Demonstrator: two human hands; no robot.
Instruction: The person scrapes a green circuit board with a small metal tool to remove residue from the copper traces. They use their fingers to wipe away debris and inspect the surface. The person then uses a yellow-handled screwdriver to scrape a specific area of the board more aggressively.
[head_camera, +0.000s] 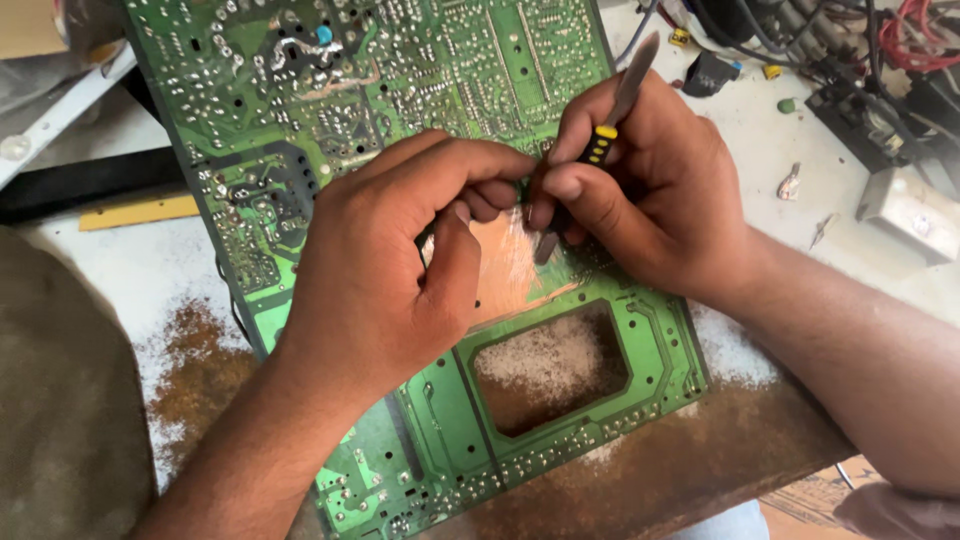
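**Head view: both hands on a green circuit board**

Head view looks down on my right hand (650, 190), closed around a thin tool (612, 115) with a yellow-and-black grip and a grey metal shaft that sticks up past my knuckles toward the desk's far edge. Its working end is hidden under my fingers, down against the board. My left hand (400, 270) is curled, fingertips pressed on the green circuit board (420, 70) just beside the right hand; thumb and forefinger are bent in, and I cannot tell whether they pinch anything.

Between the two hands a patch of bare copper (510, 270) shows where the green coating is gone. Nearer me the board has a rectangular cut-out (550, 365) through which the desk (150, 270) shows, white and stained with rusty brown. The board lies solder side up, slanting from the far edge to the near edge of the desk. At the far right corner sit tangled wires (900, 40) and a grey metal block (910, 212).
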